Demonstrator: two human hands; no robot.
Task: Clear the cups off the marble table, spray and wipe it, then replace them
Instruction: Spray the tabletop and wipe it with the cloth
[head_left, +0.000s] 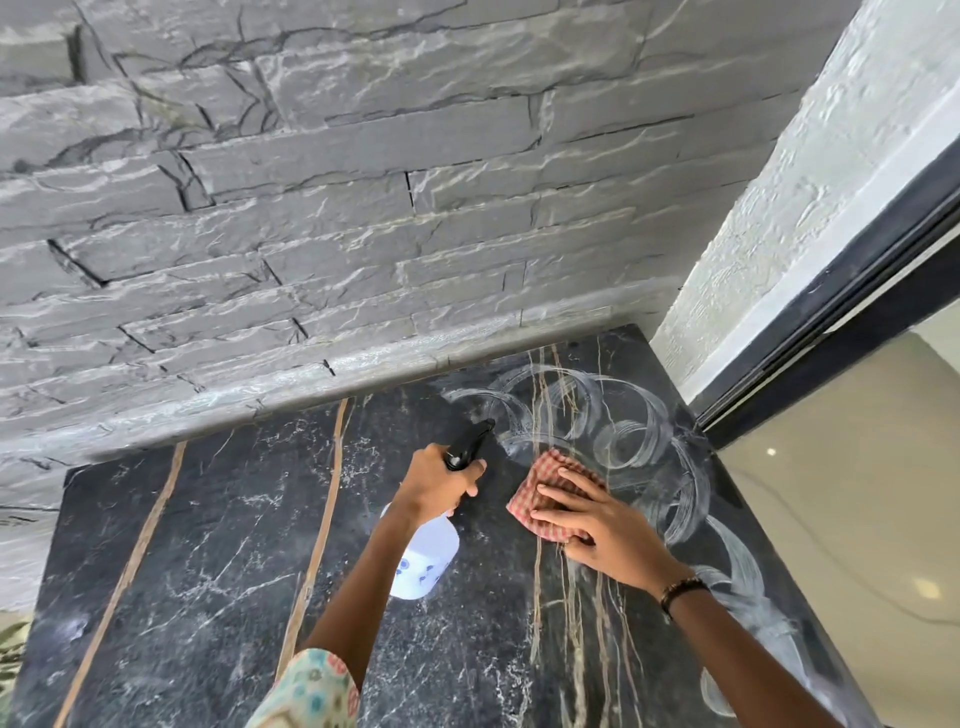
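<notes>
The black marble table (208, 545) with tan and white veins fills the lower half of the view. My left hand (439, 480) grips a white spray bottle (427, 558) by its neck, black nozzle pointing toward the far wall, held just above the table. My right hand (597, 525) lies flat, fingers spread, on a red checked cloth (540, 491) pressed to the marble right of the bottle. White curling wipe streaks (628, 431) cover the table's right side. No cups are in view.
A grey stacked-stone wall (311, 208) runs along the table's far edge. On the right, a white textured wall (779, 218) and a black door frame (857, 291) meet the table's corner; glossy beige floor (857, 519) lies beyond the right edge.
</notes>
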